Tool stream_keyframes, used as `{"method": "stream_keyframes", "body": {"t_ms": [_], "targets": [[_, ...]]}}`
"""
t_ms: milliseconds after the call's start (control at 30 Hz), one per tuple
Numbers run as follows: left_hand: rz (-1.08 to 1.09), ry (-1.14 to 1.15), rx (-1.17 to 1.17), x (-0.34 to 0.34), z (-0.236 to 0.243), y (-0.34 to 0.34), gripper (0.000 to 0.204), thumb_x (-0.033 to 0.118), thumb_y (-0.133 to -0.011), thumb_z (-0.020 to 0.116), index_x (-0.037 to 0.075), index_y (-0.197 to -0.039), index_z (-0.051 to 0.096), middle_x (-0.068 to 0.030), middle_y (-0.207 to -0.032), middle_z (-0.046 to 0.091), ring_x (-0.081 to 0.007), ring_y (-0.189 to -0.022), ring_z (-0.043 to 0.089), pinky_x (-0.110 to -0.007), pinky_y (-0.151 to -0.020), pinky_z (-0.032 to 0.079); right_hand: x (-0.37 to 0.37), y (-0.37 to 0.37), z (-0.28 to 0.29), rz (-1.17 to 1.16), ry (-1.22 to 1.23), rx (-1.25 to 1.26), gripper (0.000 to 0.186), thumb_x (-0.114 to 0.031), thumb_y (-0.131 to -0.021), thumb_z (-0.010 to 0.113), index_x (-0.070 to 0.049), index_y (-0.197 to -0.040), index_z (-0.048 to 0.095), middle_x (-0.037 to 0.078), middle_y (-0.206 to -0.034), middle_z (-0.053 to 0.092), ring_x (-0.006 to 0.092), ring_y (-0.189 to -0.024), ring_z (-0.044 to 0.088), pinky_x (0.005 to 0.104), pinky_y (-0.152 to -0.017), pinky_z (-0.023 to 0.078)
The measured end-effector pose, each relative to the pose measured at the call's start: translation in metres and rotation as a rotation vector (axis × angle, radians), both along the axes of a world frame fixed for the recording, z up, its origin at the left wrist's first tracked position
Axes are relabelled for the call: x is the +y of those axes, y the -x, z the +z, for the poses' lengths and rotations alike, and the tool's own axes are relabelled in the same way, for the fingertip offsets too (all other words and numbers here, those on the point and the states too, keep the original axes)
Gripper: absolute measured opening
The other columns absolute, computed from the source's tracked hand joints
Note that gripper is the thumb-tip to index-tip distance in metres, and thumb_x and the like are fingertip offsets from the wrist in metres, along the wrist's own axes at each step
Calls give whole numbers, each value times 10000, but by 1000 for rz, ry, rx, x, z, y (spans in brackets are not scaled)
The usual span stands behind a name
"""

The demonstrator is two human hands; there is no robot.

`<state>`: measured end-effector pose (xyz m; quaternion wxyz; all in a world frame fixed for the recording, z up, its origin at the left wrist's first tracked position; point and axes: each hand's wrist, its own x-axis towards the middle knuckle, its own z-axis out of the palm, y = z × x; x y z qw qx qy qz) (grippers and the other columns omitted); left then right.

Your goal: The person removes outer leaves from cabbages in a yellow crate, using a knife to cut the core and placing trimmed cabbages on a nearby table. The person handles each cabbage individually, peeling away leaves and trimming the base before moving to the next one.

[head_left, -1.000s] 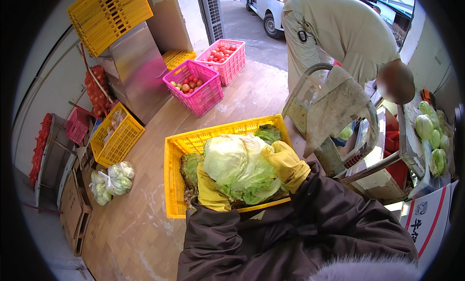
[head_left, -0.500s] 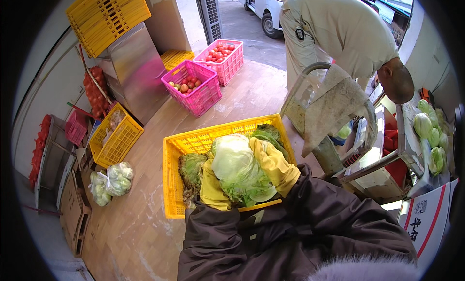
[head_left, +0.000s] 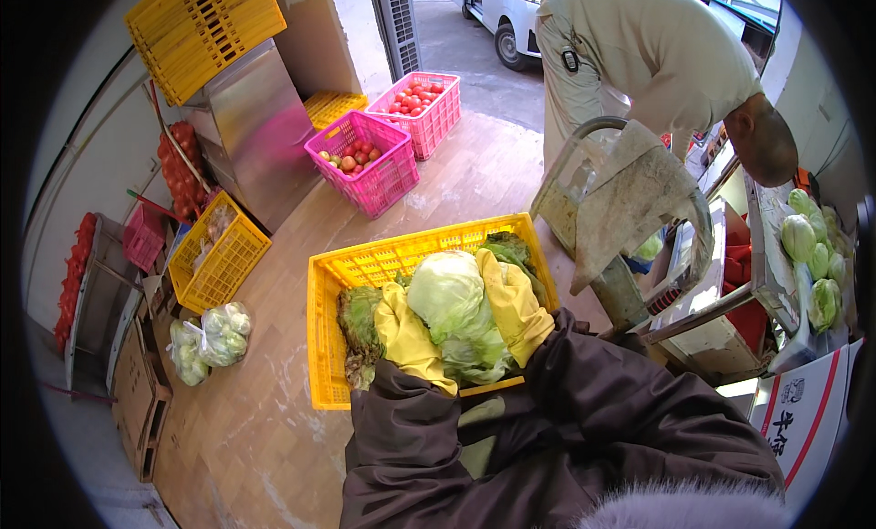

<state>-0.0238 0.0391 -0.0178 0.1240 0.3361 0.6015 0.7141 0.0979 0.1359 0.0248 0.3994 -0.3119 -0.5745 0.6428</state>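
A pale green head of lettuce is between my two hands, low over a yellow plastic crate. My left hand, in a yellow glove, presses against its left side. My right hand, gloved alike, grips its right side. Loose outer leaves hang from the lettuce toward me. Wilted, browning leaves lie in the crate beyond my left hand, and darker green leaves are in its far right corner. The lettuce's underside is hidden.
A metal-framed chair with a cloth stands at the right, before a bending co-worker. Pink tomato crates stand ahead. Bagged vegetables lie on the floor at left, near another yellow crate. Pale green vegetables sit at far right.
The lettuce looks smaller and sits lower in the crate. My left hand has shifted up along its side, and my right hand slightly toward me. The co-worker has leaned a little to the right.
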Motion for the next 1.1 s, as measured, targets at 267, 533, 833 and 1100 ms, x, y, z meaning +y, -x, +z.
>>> {"method": "stream_keyframes", "body": {"t_ms": [267,533,833,1100], "targets": [[-196,39,-406,5,44,-17,903,242,-755,891,29,-1458,367,-137,-1349,520,-260,-1174,560,-386,-1029,456,8,17,-2,-4,-174,-16,318,-242,-1058,527,-15,-875,653,14,-731,594,104,-682,544,279,-614,431],[-180,-273,-691,-4,45,-10,733,64,-840,794,100,-1451,391,-93,-1346,533,-228,-1186,566,-378,-1003,511,-4,1,19,140,-361,99,135,-150,-1012,582,-46,-1084,629,24,-931,644,136,-856,604,294,-726,485],[-436,-428,-975,-19,49,13,667,469,-986,594,106,-1502,377,-126,-1459,484,-300,-1303,512,-477,-1076,468,27,-24,-1,-28,-713,-145,202,-218,-1009,603,-23,-1050,629,1,-826,595,93,-554,565,251,-482,480],[-287,-431,-839,-16,25,21,691,361,-949,691,103,-1508,379,-143,-1411,511,-302,-1240,568,-371,-940,565,44,-26,-18,4,-872,-291,274,-213,-974,645,-84,-1216,634,98,-1027,609,195,-977,622,316,-812,530]]}}
